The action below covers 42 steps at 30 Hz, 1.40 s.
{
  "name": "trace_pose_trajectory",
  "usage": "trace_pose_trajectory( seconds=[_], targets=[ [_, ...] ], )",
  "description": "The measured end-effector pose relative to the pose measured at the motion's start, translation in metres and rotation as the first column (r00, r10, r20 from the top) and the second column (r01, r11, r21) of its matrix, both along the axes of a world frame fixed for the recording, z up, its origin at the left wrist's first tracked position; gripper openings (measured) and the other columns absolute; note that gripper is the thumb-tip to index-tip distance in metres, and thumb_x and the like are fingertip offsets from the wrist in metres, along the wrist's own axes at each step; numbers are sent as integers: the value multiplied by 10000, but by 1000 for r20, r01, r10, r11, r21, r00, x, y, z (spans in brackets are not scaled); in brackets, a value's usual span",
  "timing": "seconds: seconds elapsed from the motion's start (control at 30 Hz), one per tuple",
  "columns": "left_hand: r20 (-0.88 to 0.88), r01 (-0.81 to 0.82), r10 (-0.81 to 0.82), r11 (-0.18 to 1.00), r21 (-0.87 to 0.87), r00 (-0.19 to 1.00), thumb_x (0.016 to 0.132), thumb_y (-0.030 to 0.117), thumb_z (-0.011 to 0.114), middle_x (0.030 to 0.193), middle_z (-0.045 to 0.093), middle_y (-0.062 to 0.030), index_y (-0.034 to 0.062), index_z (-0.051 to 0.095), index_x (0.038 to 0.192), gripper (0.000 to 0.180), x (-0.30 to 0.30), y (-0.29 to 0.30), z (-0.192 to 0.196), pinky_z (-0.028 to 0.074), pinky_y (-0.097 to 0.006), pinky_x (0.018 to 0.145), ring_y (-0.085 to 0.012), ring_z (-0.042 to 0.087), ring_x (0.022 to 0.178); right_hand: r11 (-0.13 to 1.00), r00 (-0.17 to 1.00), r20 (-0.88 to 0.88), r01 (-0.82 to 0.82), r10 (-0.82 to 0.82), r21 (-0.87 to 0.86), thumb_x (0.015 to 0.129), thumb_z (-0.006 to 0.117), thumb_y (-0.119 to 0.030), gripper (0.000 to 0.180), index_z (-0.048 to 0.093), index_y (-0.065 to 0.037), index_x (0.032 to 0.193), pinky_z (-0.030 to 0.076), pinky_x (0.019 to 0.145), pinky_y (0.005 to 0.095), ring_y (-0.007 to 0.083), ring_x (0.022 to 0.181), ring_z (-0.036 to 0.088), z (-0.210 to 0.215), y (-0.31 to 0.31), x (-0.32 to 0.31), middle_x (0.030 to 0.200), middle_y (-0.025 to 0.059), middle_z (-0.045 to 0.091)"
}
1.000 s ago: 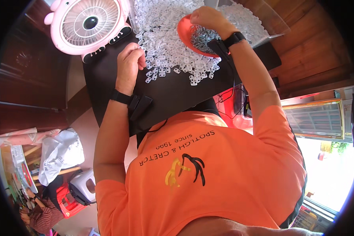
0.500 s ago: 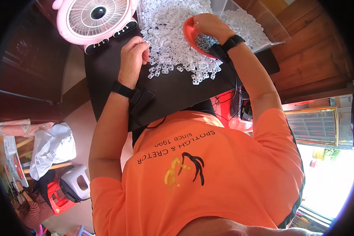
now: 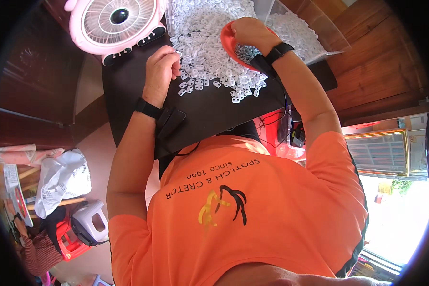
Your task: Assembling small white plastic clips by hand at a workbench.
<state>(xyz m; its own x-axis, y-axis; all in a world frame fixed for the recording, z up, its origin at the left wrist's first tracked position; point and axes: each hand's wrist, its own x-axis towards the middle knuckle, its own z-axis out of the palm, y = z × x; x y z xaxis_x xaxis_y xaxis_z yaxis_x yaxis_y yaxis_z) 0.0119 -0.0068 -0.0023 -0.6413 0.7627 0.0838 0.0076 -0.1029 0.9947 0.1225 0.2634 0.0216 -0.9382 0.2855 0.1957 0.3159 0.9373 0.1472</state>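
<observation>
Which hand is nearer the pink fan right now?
Left. The left hand is close to the pink fan, below its right side in the picture; the right hand is farther off, across the white pile, at the red bowl.

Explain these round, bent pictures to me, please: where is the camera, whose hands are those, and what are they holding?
There is no robot here, just a person in an orange shirt using two bare hands. The view comes from a wide fisheye camera worn on the head, looking down, so straight edges curve.

On the dark table lies a big spread of small white plastic pieces, each with holes. More fill a clear bin on the right; a pink fan stands at the far left.

The left hand seems to pinch one white piece at its fingertips. The right hand reaches into a red bowl of small silvery metal parts; its fingertips are hidden, so I can't tell whether it holds any.
</observation>
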Motion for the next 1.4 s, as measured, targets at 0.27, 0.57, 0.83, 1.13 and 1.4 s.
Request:
trace_pose_trajectory(
  seconds=[0.27,0.57,0.83,1.13,1.4],
  targets=[
    [-24,-2,1,999,-41,1000,846,151,507,622,529,-11,58,539,723,157,1,0,0,356,-210,480,-86,494,527,992,992,-31,-123,125,39,687,562,-140,155,658,-36,750,480,675,451,365,762,616,-7,3,-5,775,178,644],
    [-22,19,-20,999,-36,1000,847,155,514,630,533,-10,54,547,731,157,2,1,-1,357,-208,485,-86,498,534,978,996,88,25,-6,-208,665,566,-160,228,700,-81,832,496,673,439,364,782,635,2,6,-8,809,184,658],
    [14,-1,2,1000,-9,1000,804,141,576,594,534,-5,56,586,734,111,-1,2,-6,361,-211,437,-79,493,485,998,992,112,-57,60,-26,665,569,-163,233,691,-37,819,499,681,437,364,783,636,2,5,-21,812,205,653],
    [54,28,-28,1000,0,998,876,187,518,689,555,-7,56,574,816,155,0,-5,-2,392,-211,538,-94,526,583,949,994,-69,-101,84,-298,703,609,-184,219,655,-40,863,482,628,336,223,718,634,12,3,-3,716,119,638],
    [47,57,-60,997,49,997,894,191,504,702,560,-22,52,557,838,159,5,-2,-2,403,-216,555,-99,528,591,265,934,-356,-352,33,-898,874,611,-154,202,649,-20,1021,476,698,198,60,737,579,16,-55,-2,834,1,635]
  ],
)
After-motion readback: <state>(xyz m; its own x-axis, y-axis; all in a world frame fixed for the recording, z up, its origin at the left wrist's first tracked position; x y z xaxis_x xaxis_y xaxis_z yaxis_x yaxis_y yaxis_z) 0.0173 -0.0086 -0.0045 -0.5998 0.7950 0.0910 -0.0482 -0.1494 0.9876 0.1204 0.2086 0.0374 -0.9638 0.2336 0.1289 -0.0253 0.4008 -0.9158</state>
